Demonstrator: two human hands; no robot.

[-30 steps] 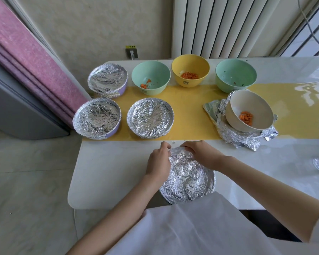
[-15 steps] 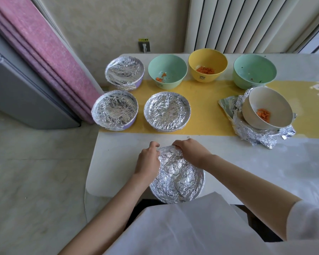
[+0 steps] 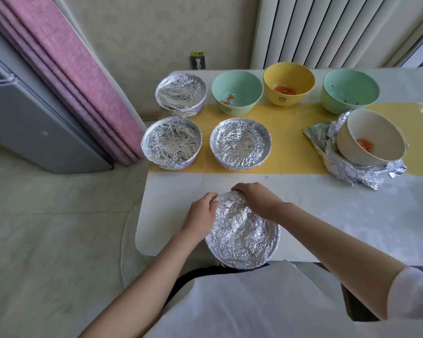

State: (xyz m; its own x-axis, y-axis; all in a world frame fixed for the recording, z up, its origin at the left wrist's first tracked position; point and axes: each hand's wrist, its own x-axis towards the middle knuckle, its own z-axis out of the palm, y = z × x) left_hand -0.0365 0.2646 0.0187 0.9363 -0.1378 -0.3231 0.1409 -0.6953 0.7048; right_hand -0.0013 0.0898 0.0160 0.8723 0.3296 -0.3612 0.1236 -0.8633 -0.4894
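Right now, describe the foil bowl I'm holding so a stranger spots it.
On the white table, find the near edge, before the yellow strip. The foil-covered bowl there is the only one held, left hand and right hand on its far rim.

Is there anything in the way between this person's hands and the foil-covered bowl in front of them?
Nothing visible. The left hand and right hand both grip the foil-covered bowl at its far rim, touching the foil directly. The bowl sits at the white table's near edge.
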